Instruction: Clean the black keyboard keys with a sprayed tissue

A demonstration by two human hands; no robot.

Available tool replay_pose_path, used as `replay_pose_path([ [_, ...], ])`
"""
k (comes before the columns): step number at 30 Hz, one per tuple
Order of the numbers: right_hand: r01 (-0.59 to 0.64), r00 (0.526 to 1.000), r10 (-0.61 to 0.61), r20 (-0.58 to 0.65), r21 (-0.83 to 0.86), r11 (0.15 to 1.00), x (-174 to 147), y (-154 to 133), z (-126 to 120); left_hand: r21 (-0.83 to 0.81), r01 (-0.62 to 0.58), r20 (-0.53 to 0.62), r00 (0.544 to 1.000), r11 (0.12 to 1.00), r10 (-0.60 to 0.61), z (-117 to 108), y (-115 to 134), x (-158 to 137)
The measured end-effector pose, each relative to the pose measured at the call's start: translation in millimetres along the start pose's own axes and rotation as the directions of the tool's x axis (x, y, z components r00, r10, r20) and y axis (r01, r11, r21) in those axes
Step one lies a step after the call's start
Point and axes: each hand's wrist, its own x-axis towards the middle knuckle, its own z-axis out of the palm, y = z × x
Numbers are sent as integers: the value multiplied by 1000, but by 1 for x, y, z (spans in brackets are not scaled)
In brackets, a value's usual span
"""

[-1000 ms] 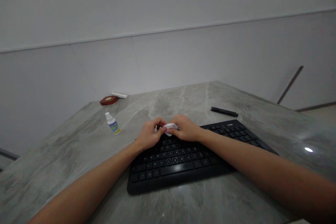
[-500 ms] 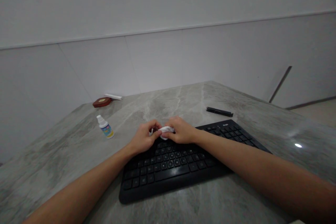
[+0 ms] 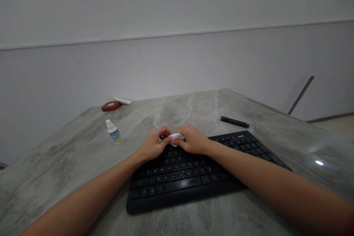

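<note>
A folded white cloth or tissue (image 3: 177, 138) is pinched between my two hands, over the far edge of a black keyboard (image 3: 185, 183). My left hand (image 3: 155, 143) grips its left end with thumb and fingers bent together. On the right side, my right hand (image 3: 193, 139) is closed around the other end, its thumb lying along the front. Most of the white piece is hidden by the fingers. The keyboard lies at a slant on the table, and my right forearm covers part of its right half.
Left of the keyboard stands a small white spray bottle (image 3: 114, 132) with a colourful label. A brown case (image 3: 111, 106) and a white flat strip (image 3: 122, 101) lie at the back left. Beyond the keyboard is a black pen-like object (image 3: 234, 121) on the grey marbled table (image 3: 163, 114).
My hands keep the same hold on the white cloth or tissue, over the same part of the keyboard. The view has tilted and shifted slightly.
</note>
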Motion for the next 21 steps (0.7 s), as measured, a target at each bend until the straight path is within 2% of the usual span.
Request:
replay_pose_path([
  [4,61,996,-64,61,46,997,0,1,1,11,-13,25,1000,1000,13,0,2,-1],
  [6,37,998,-39,43,54,998,-1,2,2,22,-3,10,1000,1000,3,1,2,-2],
  [9,6,1000,-6,7,8,1000,-1,2,2,31,13,-15,1000,999,-12,2,1,-1],
  [15,108,991,-102,84,-77,991,-3,-3,-3,23,-18,11,1000,1000,18,1,5,-4],
  [21,54,997,-48,60,-113,992,-1,0,0,8,2,-28,1000,1000,-1,1,3,-1],
])
